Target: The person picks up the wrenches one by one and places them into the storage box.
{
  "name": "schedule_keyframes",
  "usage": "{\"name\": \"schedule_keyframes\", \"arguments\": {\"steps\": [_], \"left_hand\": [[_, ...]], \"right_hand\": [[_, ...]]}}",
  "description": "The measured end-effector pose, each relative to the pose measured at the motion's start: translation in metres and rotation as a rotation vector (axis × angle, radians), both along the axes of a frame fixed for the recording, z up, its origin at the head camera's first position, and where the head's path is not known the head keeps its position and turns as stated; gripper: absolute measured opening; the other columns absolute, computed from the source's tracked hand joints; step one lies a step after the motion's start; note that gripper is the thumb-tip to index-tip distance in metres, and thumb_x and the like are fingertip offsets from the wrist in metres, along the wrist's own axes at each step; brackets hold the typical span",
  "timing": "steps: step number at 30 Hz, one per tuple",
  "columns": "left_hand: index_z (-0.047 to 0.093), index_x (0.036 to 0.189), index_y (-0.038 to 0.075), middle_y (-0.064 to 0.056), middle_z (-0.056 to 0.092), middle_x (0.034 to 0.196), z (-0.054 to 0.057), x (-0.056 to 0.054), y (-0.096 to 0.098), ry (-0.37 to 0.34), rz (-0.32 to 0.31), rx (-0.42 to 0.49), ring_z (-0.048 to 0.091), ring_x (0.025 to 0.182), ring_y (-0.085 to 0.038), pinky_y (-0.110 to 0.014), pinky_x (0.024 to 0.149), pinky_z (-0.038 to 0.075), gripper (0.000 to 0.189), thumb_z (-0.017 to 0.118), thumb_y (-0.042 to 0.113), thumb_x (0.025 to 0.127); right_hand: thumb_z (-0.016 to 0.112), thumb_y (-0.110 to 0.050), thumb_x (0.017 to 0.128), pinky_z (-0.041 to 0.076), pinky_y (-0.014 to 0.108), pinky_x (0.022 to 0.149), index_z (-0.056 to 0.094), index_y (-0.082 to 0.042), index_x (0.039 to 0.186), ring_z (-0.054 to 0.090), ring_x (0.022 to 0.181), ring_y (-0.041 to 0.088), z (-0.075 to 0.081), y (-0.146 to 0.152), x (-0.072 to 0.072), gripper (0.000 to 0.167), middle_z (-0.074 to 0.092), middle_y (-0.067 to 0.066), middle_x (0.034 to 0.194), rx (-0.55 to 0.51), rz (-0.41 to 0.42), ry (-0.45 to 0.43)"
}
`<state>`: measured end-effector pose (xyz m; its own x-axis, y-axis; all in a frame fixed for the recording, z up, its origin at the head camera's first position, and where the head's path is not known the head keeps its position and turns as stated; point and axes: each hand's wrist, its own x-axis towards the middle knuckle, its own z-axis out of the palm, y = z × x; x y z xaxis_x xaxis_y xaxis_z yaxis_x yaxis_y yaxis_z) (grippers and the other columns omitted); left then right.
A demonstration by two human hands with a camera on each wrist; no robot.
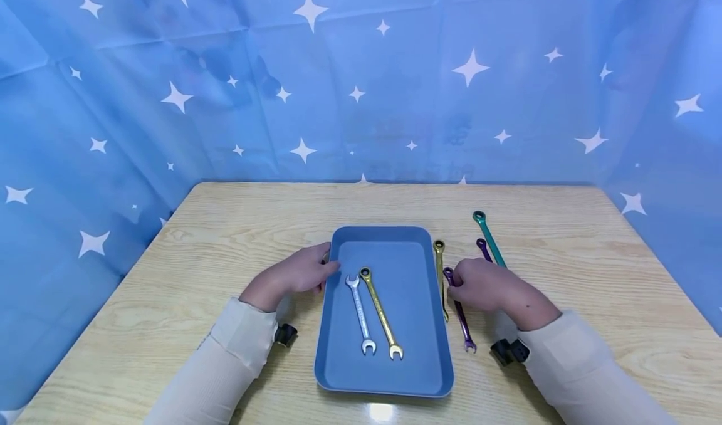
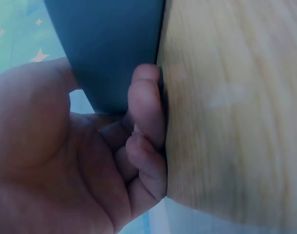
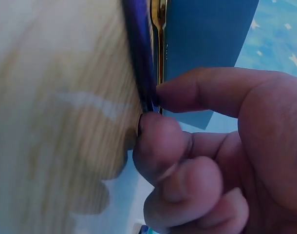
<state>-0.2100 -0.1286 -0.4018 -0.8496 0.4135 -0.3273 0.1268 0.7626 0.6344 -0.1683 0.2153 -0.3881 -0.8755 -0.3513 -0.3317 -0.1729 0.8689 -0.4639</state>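
Purple metal sits pinched between the thumb and a finger of your right hand (image 1: 486, 284): it is a combination wrench (image 1: 464, 326), ring end away from you, open end toward you, right of the tray. Whether it touches the table, you cannot tell. Your left hand (image 1: 298, 271) grips the left side of the blue rectangular tray (image 1: 414, 287), thumb over the rim, fingers against the outer wall. Inside the tray, a silver open-ended wrench (image 1: 360, 312) lies left of a gold combination wrench (image 1: 380, 313), both slanting. Another gold wrench (image 1: 440, 271) lies just beside the tray's right wall. Beyond your right hand, a second purple wrench (image 1: 482, 249), partly hidden, lies near a teal one (image 1: 492, 241) on the wood-grain tabletop (image 1: 254, 215).
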Motion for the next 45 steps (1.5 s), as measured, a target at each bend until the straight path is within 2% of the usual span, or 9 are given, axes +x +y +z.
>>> {"name": "schedule_keyframes", "arguments": {"steps": [6,13,19,25,33,38,45], "left_hand": [[0.04,0.15,0.016,-0.006,0.065,0.073,-0.0003,0.0009,-0.0013,-0.002,0.008,0.005,0.062,0.059,-0.021,-0.034,0.073,0.05,0.047,0.044,0.032,0.106],[0.043,0.146,0.017,-0.006,0.065,0.073,-0.0016,0.0018,-0.001,-0.004,0.008,0.003,0.062,0.058,-0.021,-0.034,0.072,0.05,0.043,0.045,0.033,0.106],[0.043,0.145,0.018,-0.006,0.065,0.073,0.0005,0.002,0.0001,-0.008,0.006,0.012,0.062,0.059,-0.021,-0.034,0.07,0.05,0.042,0.045,0.032,0.105],[0.044,0.145,0.017,-0.007,0.065,0.073,0.0016,0.0029,0.0007,-0.013,0.011,0.009,0.062,0.059,-0.021,-0.034,0.07,0.05,0.042,0.045,0.032,0.106],[0.047,0.14,0.017,-0.006,0.064,0.073,0.0022,0.0023,0.0002,-0.007,0.008,0.01,0.061,0.059,-0.021,-0.034,0.07,0.05,0.037,0.044,0.03,0.106],[0.044,0.144,0.016,-0.006,0.064,0.073,0.0013,0.002,-0.0002,-0.008,0.005,0.004,0.062,0.059,-0.02,-0.033,0.07,0.05,0.041,0.044,0.03,0.106],[0.046,0.141,0.015,-0.006,0.065,0.073,0.0,0.0012,0.0005,-0.009,0.009,0.01,0.062,0.059,-0.02,-0.033,0.07,0.05,0.038,0.045,0.03,0.106]], "right_hand": [[0.056,-0.016,0.096,0.036,0.026,0.044,0.045,-0.017,0.054,0.038,0.036,0.009,-0.0003,-0.0018,-0.0009,0.044,0.04,-0.007,0.043,-0.016,-0.012,-0.046],[0.056,-0.016,0.098,0.041,0.027,0.045,0.048,-0.015,0.056,0.043,0.037,0.01,-0.0028,-0.0001,-0.0005,0.043,0.046,-0.004,0.044,-0.053,-0.02,-0.075],[0.055,-0.016,0.099,0.045,0.029,0.045,0.045,-0.015,0.058,0.047,0.04,0.013,-0.0007,0.0019,0.0006,0.042,0.05,-0.001,0.047,-0.087,-0.037,-0.107],[0.056,-0.015,0.099,0.044,0.027,0.044,0.045,-0.015,0.06,0.047,0.041,0.013,0.001,0.0033,0.0014,0.04,0.051,0.0,0.049,-0.105,-0.02,-0.126],[0.058,-0.012,0.097,0.044,0.025,0.043,0.042,-0.015,0.06,0.05,0.041,0.013,0.0023,0.0027,0.0013,0.04,0.055,0.002,0.05,-0.083,-0.029,-0.132],[0.057,-0.012,0.097,0.043,0.027,0.045,0.045,-0.015,0.06,0.045,0.04,0.012,0.0016,0.0023,0.0012,0.039,0.052,0.0,0.049,-0.077,-0.014,-0.119],[0.056,-0.012,0.096,0.041,0.029,0.048,0.042,-0.016,0.058,0.042,0.039,0.011,-0.0004,0.0025,0.0007,0.04,0.046,-0.003,0.047,-0.053,-0.002,-0.079]]}}
